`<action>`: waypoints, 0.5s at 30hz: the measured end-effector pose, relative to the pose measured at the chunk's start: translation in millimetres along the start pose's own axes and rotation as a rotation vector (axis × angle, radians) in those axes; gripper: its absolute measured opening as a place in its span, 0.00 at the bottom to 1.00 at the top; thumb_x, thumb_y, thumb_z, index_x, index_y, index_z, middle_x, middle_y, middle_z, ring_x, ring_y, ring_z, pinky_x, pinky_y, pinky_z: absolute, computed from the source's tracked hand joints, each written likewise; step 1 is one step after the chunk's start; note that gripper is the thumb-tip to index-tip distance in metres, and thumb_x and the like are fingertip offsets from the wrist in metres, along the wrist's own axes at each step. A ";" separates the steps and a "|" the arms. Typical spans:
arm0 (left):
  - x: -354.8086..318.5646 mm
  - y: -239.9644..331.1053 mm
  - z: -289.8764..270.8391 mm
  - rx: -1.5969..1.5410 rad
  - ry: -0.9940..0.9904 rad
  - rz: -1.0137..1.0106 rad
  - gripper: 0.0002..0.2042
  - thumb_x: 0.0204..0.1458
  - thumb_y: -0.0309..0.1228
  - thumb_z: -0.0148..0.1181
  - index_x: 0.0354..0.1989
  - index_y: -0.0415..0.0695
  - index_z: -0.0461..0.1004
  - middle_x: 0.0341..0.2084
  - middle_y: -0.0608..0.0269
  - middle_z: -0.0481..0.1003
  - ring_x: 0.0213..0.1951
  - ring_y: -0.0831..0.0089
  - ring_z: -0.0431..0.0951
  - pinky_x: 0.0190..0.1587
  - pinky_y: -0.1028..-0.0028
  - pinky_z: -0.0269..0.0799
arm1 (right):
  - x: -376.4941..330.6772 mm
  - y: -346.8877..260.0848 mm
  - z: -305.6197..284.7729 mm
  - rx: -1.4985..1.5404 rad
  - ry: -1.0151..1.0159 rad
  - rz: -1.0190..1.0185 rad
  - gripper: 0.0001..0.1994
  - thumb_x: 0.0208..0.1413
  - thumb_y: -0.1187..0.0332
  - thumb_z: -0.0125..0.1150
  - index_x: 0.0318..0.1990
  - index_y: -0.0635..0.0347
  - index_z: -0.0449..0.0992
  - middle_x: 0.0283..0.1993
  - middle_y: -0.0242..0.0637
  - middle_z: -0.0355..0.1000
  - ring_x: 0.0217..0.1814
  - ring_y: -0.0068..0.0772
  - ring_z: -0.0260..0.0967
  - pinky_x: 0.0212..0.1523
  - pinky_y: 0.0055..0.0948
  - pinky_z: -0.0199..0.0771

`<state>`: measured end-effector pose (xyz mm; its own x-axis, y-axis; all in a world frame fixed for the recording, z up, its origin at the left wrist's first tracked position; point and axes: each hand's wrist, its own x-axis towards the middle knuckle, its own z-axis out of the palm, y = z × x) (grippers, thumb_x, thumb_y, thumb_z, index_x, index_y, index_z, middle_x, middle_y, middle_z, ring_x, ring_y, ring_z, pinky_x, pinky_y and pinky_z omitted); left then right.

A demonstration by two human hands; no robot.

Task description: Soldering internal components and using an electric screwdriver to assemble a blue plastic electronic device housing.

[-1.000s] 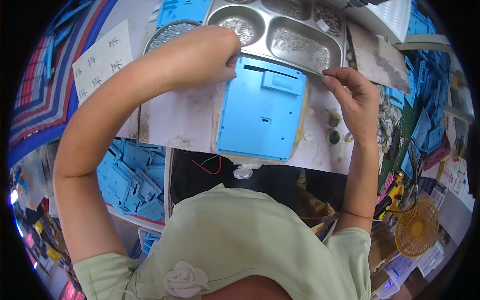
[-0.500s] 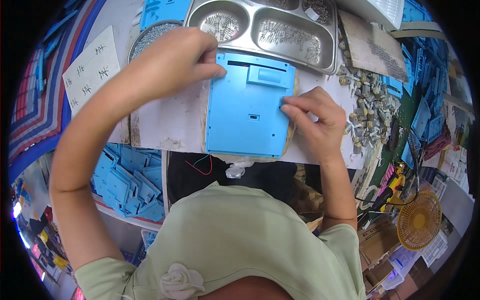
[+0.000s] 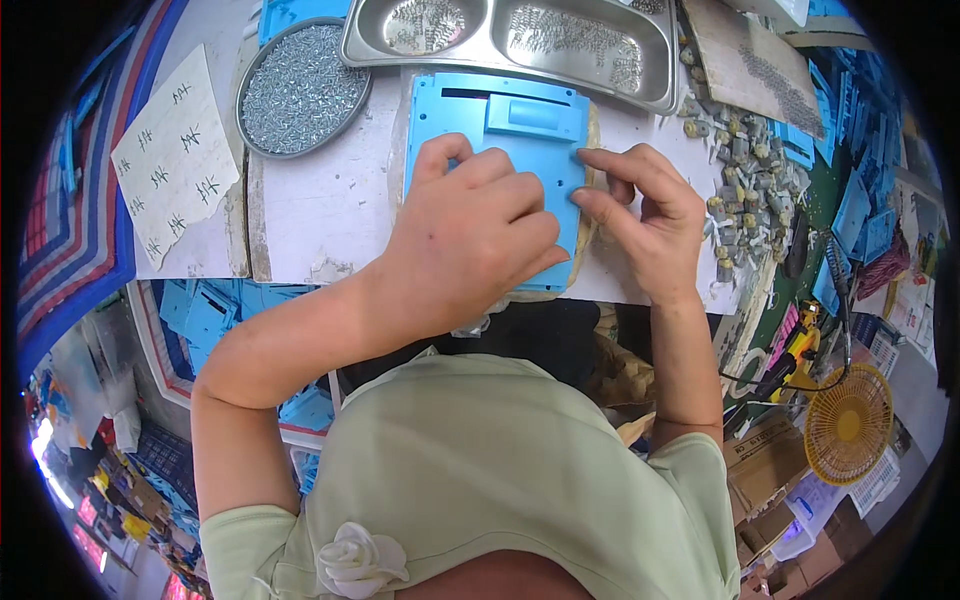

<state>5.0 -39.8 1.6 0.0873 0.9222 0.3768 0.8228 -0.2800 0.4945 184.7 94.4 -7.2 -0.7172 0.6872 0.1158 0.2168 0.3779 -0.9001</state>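
Observation:
A light blue plastic panel (image 3: 510,125) lies flat on the white work table (image 3: 320,200) in front of me. My left hand (image 3: 470,235) rests palm down on the panel's lower left half and covers it, fingers curled over the surface. My right hand (image 3: 640,215) sits at the panel's right edge, with thumb and forefinger pinched together on the blue surface; anything between the fingertips is too small to see.
A steel compartment tray (image 3: 520,45) with small screws stands behind the panel. A round dish of screws (image 3: 300,90) is at the back left, beside a handwritten paper (image 3: 175,160). Small grey parts (image 3: 735,170) lie to the right. Blue panels are stacked below the table.
My left hand has come down from the panel's top left corner onto its lower half. My right hand moved from the tray's edge to the panel's right side.

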 end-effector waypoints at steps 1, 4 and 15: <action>1.2 -0.5 3.1 0.034 -0.008 0.036 0.12 0.41 0.37 0.76 0.27 0.51 0.75 0.29 0.71 0.71 0.35 0.69 0.71 0.47 0.60 0.58 | -2.3 1.1 -1.8 0.004 0.014 0.005 0.18 0.44 0.76 0.77 0.46 0.59 0.86 0.28 0.28 0.67 0.31 0.21 0.64 0.34 0.22 0.66; 2.9 -2.4 5.7 0.099 -0.029 0.107 0.13 0.41 0.37 0.75 0.28 0.52 0.74 0.31 0.71 0.71 0.35 0.69 0.71 0.49 0.59 0.58 | -8.4 4.6 -7.3 0.007 0.048 0.008 0.17 0.45 0.76 0.77 0.46 0.59 0.86 0.28 0.28 0.67 0.31 0.20 0.63 0.33 0.22 0.65; -11.7 -22.7 -35.8 0.073 0.065 -0.048 0.16 0.43 0.34 0.76 0.39 0.47 0.79 0.37 0.66 0.77 0.39 0.66 0.77 0.49 0.61 0.66 | 8.8 10.2 -43.7 -0.031 0.190 -0.113 0.16 0.48 0.78 0.75 0.47 0.63 0.85 0.29 0.27 0.69 0.32 0.19 0.63 0.34 0.20 0.64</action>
<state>-34.8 -53.8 14.0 0.0119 0.9143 0.4049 0.8644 -0.2130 0.4555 209.5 131.4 3.0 -0.6013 0.7427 0.2945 0.1644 0.4757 -0.8641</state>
